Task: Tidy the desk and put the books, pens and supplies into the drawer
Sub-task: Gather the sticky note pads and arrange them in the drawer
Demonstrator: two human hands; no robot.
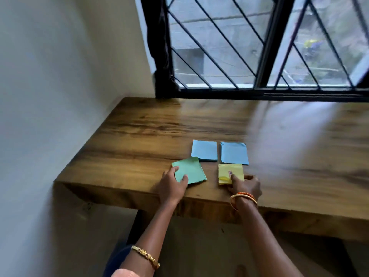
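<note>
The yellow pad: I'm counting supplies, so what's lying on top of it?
On the yellow pad there is a small label, and the right hand presses a finger on its near edge. Anything beneath that hand is hidden.

A home study corner: I sit at a wooden desk [199, 124] pushed against a plain white wall [50, 96], under a black-framed window [267, 47] with diagonal metal bars [209, 48]. Coloured paper pads [203, 149] lie before me. Outside, a concrete building and some greenery show through the glass.
</note>
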